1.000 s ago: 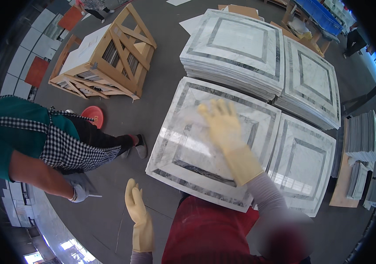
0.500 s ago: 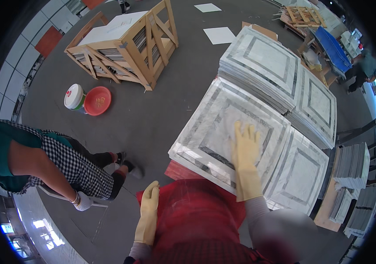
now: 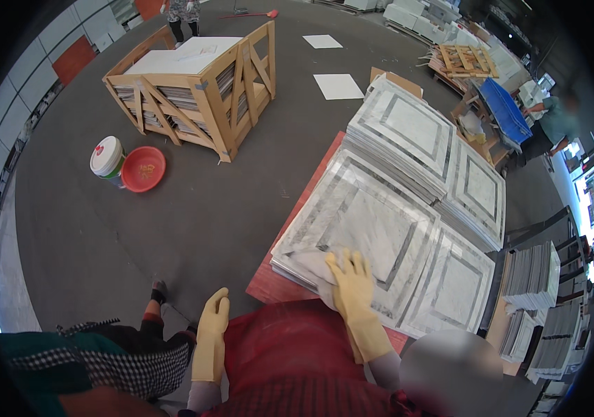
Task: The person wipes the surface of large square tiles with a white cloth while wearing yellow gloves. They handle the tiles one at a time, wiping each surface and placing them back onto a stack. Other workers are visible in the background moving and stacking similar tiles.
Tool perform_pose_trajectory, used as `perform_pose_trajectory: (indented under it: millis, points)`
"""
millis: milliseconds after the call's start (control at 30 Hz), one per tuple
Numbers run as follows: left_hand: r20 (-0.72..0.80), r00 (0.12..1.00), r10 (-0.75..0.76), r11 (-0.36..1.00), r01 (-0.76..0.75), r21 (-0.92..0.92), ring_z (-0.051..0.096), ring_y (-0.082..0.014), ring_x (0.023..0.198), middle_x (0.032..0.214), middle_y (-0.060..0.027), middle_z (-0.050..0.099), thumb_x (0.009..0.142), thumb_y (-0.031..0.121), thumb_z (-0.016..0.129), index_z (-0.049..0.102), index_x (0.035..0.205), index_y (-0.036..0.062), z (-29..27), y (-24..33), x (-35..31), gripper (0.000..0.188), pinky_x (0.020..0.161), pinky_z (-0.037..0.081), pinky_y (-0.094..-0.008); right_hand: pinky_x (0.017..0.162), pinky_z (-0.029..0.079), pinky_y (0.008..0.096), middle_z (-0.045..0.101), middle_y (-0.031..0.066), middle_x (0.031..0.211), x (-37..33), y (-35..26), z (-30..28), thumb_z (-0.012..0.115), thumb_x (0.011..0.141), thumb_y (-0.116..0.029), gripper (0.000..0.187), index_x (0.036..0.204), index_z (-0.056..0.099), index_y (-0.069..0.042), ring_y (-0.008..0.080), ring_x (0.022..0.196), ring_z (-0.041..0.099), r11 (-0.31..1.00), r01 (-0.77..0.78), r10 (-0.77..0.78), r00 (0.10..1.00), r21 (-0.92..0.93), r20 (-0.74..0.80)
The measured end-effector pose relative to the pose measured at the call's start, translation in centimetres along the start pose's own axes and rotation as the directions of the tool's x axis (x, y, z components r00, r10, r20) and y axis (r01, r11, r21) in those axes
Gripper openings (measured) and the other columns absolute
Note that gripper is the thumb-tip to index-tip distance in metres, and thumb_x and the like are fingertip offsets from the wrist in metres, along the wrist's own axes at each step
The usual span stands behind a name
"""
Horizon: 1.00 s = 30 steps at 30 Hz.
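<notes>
My right hand (image 3: 352, 281), in a pale yellow rubber glove, presses a whitish cloth (image 3: 314, 266) onto the near edge of a marble-patterned tile (image 3: 373, 208). That tile is glossy, white and grey with dark square borders, and tops a low stack. The cloth bunches out to the left from under the gloved fingers. My left hand (image 3: 213, 316), gloved the same way, hangs beside my red apron (image 3: 276, 340) with its fingers loosely bent and nothing visible in it.
More stacks of bordered tiles (image 3: 408, 128) adjoin on a red board (image 3: 261, 283). A co-worker in a checked apron (image 3: 130, 361) is close at my left. Further off are a wooden crate (image 3: 224, 115), a lidded bucket (image 3: 107, 156), a red basin (image 3: 144, 169) and a blue trough (image 3: 502, 111).
My right hand has slid with the cloth from the tile's middle to its near left edge. The co-worker has come nearer my left side. The view has shifted.
</notes>
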State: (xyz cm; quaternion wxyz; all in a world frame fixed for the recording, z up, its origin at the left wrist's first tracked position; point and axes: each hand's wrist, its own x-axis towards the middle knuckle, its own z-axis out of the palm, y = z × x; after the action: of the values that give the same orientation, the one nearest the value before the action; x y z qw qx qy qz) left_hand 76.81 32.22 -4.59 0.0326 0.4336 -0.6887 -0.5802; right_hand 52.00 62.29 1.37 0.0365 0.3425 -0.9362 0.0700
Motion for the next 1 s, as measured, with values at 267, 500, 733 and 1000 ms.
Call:
perform_pose_trajectory:
  millis: [267, 500, 733, 1000]
  points:
    - [-0.405, 0.905, -0.130, 0.970, 0.031, -0.243, 0.064, -0.0098, 0.085, 0.103, -0.0039, 0.074, 0.108, 0.022, 0.064, 0.073, 0.141, -0.0013, -7.3, -18.9, -0.2, 0.041, 0.073, 0.051, -0.0266, 0.120, 0.047, 0.0523, 0.066, 0.0286, 0.152, -9.0, 12.6, 1.6, 0.068, 0.104, -0.012, 0.063, 0.165, 0.054, -0.008, 0.0480, 0.139, 0.062, 0.754, -0.582, 0.656, 0.695, 0.303, -0.296]
    - [-0.356, 0.871, -0.337, 0.915, 0.214, -0.341, 0.061, -0.0098, 0.071, 0.101, -0.0062, 0.078, 0.105, 0.023, 0.064, 0.073, 0.142, 0.0002, -11.3, -17.1, -1.9, 0.044, 0.061, 0.050, -0.0303, 0.123, 0.043, 0.0516, 0.059, 0.0234, 0.162, -1.7, 9.3, 2.3, 0.065, 0.109, -0.027, 0.065, 0.170, 0.046, -0.012, 0.0421, 0.150, 0.055, 0.469, -0.881, 0.842, 0.469, -0.069, -0.267]
    - [-0.445, 0.847, -0.292, 0.926, 0.134, -0.352, 0.063, -0.0097, 0.074, 0.091, -0.0036, 0.074, 0.104, 0.019, 0.066, 0.076, 0.131, -0.0009, -14.2, -16.2, -1.1, 0.035, 0.067, 0.053, -0.0275, 0.127, 0.031, 0.0575, 0.057, 0.0254, 0.163, 5.6, -2.0, 2.0, 0.070, 0.102, -0.037, 0.079, 0.171, 0.041, -0.012, 0.0397, 0.155, 0.047, 0.811, -0.566, 0.558, 0.824, -0.148, -0.097]
    - [-0.369, 0.853, -0.369, 0.884, 0.200, -0.423, 0.065, -0.0095, 0.080, 0.095, -0.0026, 0.075, 0.105, 0.018, 0.067, 0.075, 0.135, -0.0016, -15.3, -15.0, 0.8, 0.037, 0.070, 0.054, -0.0275, 0.126, 0.032, 0.0621, 0.058, 0.0266, 0.160, 9.1, -4.3, 1.8, 0.072, 0.099, -0.034, 0.077, 0.168, 0.046, -0.013, 0.0429, 0.152, 0.047, 0.875, -0.463, 0.459, 0.886, -0.140, -0.061]
